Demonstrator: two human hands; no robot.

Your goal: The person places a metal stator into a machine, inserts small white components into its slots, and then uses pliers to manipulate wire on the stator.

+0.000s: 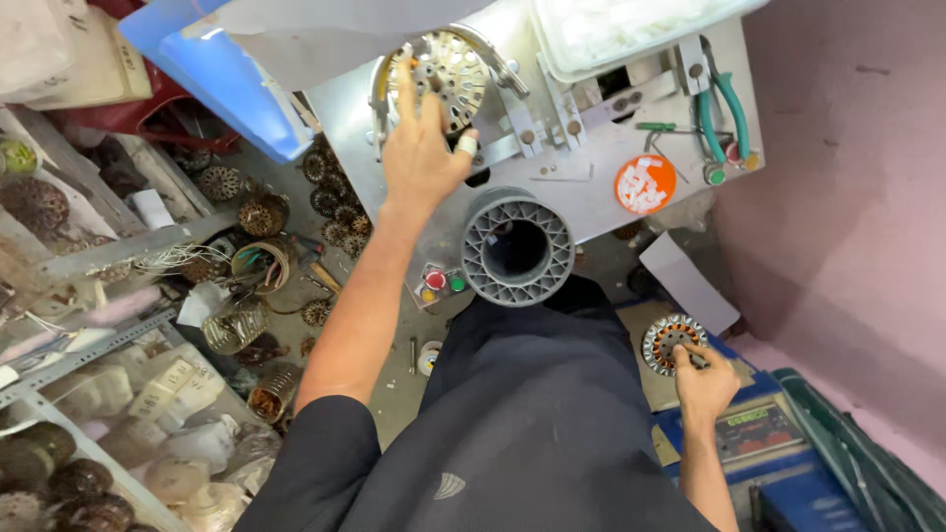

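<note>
The left hand reaches forward with fingers spread apart and laid flat against a round slotted metal core that sits in the curved holder of a grey metal machine; a pale band wraps the thumb. The hand presses on the core's face and is not closed around it. The right hand is down at the person's side, its fingers curled loosely, fingertips touching the rim of a second round core with copper-coloured slots, which lies on a brown board beside a blue weighing scale. Whether it grips that core or only rests on it cannot be told.

In the same head view, a grey ribbed plastic spool stands just below the left wrist, near red, yellow and green push buttons. Green-handled pliers and an orange round sticker lie on the machine's top. More wound cores are heaped on the floor to the left.
</note>
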